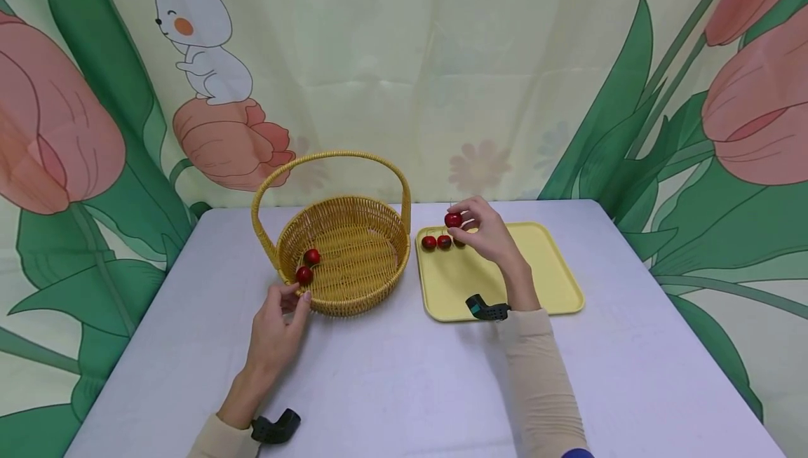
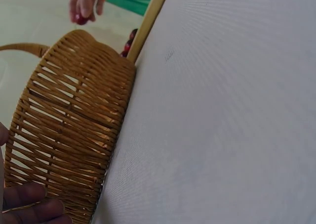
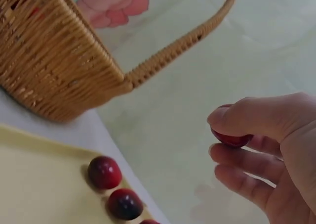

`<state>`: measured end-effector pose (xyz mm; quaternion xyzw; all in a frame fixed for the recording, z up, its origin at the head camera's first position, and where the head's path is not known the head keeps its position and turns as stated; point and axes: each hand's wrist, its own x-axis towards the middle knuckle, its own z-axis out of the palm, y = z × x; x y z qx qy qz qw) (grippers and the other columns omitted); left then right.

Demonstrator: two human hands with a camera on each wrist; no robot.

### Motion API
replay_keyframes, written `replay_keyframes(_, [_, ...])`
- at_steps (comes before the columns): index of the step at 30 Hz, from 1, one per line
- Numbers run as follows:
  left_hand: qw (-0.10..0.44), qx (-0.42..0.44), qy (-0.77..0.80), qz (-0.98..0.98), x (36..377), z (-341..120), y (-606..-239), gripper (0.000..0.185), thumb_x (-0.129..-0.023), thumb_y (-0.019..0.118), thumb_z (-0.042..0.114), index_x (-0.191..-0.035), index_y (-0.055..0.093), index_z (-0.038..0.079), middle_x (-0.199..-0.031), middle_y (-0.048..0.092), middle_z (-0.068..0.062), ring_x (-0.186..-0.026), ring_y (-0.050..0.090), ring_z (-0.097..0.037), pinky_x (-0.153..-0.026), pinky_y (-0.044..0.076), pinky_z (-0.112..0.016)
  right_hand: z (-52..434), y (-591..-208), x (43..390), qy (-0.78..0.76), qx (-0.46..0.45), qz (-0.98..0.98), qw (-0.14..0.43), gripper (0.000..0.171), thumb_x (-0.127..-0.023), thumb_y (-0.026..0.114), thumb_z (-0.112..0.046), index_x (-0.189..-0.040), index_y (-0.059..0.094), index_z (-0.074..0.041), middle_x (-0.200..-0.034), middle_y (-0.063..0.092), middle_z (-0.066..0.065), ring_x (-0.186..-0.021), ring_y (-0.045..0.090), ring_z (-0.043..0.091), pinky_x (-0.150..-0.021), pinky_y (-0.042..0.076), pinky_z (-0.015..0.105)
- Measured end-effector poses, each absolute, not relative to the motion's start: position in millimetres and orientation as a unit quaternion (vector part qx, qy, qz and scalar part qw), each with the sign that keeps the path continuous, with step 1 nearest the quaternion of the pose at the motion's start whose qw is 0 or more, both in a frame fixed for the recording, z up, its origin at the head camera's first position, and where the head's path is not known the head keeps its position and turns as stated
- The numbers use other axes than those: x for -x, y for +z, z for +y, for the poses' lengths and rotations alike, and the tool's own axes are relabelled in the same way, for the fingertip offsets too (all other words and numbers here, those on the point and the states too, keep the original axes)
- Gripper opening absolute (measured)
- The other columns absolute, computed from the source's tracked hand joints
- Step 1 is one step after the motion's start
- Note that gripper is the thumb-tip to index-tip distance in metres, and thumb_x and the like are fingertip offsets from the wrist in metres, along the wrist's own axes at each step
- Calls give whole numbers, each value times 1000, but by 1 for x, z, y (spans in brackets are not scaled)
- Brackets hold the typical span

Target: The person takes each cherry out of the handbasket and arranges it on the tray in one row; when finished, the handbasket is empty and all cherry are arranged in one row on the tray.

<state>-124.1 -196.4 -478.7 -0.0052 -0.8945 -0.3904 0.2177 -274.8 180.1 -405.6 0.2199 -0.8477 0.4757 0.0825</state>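
A woven yellow basket (image 1: 379, 272) with a hoop handle stands left of a yellow tray (image 1: 543, 283). Two red cherries (image 1: 308, 266) lie inside the basket near its front-left wall. My left hand (image 1: 298, 294) rests against that wall's outside at the rim, and its fingers (image 2: 29, 206) show beside the basket (image 2: 74, 125). My right hand (image 1: 457, 223) hovers over the tray's far-left corner and pinches one cherry (image 1: 453, 219) between thumb and fingers. The right wrist view shows this pinched cherry (image 3: 232, 139) in the hand (image 3: 222, 135). More cherries (image 1: 437, 241) lie on the tray below.
A pale lilac cloth (image 1: 391, 388) covers the table, and a curtain with flowers and a rabbit (image 1: 202, 37) hangs behind. The tray cherries (image 3: 104, 172) lie close to the basket's wall (image 3: 49, 61). Black cameras (image 1: 486, 309) sit on both wrists.
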Motion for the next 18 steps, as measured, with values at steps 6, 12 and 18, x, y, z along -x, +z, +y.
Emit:
replay_keyframes(6, [215,2,-391,-895,124,-196,-478,35,-101,60,29,-122,55,2,-98,65,-8,-90,64,-21,-70,56,-30,192,-419,282,468,-161,-865,86,38,-88,75,-9,-123,64,-2,-120,59,16,-103,65,32,-81,54,26])
replay_keyframes(12, [213,3,-392,-895,124,-196,-478,35,-100,60,28,-123,54,1,-98,65,-9,-90,64,-21,-69,55,-26,204,-436,289,449,-106,-882,90,41,-88,75,-9,-126,62,0,-123,59,19,-109,63,35,-84,53,30])
replay_keyframes(18, [211,5,-395,-894,124,-196,-477,35,-101,60,27,-123,54,1,-99,64,-9,-91,64,-23,-68,54,-22,211,-447,291,450,-72,-887,76,41,-89,73,-8,-127,61,3,-127,59,22,-113,61,37,-94,54,48])
